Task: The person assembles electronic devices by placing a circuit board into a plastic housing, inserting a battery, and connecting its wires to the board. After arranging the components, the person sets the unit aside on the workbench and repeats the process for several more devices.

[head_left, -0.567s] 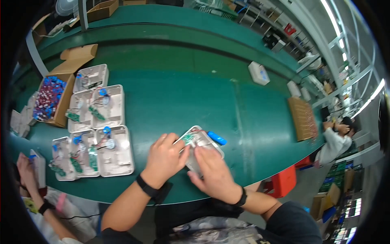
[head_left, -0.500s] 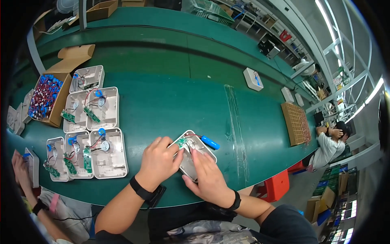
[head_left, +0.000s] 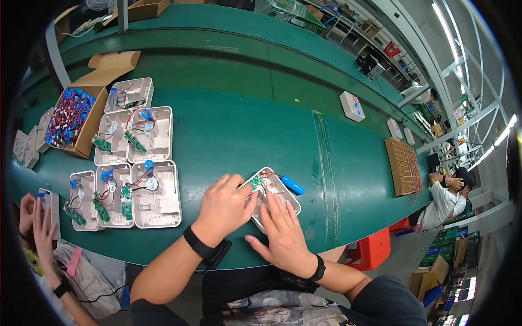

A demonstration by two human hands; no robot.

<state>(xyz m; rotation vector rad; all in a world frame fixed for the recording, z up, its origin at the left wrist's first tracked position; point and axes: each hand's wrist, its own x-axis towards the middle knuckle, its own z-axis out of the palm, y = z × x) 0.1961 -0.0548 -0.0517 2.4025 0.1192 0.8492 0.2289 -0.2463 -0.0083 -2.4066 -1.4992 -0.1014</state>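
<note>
In front of me a pale plastic housing point(head_left: 291, 203) lies open on the green table, tilted slightly. Over its far left end sits a green circuit board point(head_left: 256, 182), with thin wires running from it. My left hand point(head_left: 227, 205) has its fingers curled in a pinch at the board's near edge. Stretched fingers of my right hand point(head_left: 284, 231) rest over the middle of the housing, the thumb apart; fingertips touch the wires or the inside, I cannot tell which. A blue cylindrical battery point(head_left: 292, 185) on a red wire lies across the housing's far right rim.
Several similar housings point(head_left: 173, 202) with boards and blue parts stand at the left. Behind them is a cardboard box point(head_left: 87, 136) of blue wired parts. A co-worker's hands point(head_left: 41, 223) hold a housing at far left. A divided cardboard tray point(head_left: 401, 168) sits at the right.
The view has shifted, so the table's things appear slightly farther right. My right hand's fingers have straightened and spread a little; my left stays at the board.
</note>
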